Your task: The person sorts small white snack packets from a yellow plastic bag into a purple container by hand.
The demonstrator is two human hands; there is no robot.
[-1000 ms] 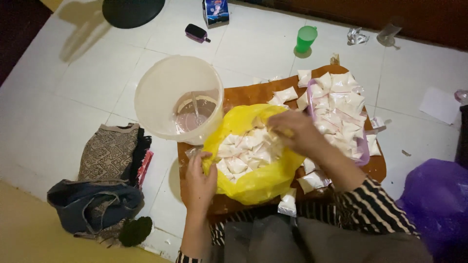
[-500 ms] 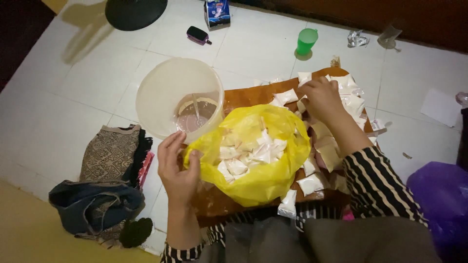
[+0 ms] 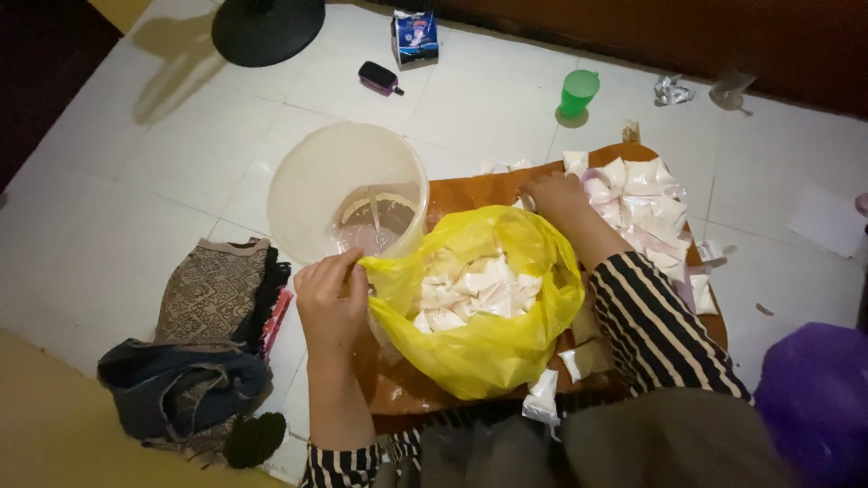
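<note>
On tile, crinkled yellow plastic bag (image 3: 479,352)

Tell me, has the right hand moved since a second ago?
Yes. The right hand has left the mouth of the yellow bag and reached away from the body, to the white packets at the wooden board's far edge.

We see a thin glossy yellow plastic bag (image 3: 479,343), small shiny plastic packets (image 3: 470,294), 1 translucent smooth plastic bucket (image 3: 316,181), glossy floor tiles (image 3: 108,181), a wooden board (image 3: 470,192).
</note>
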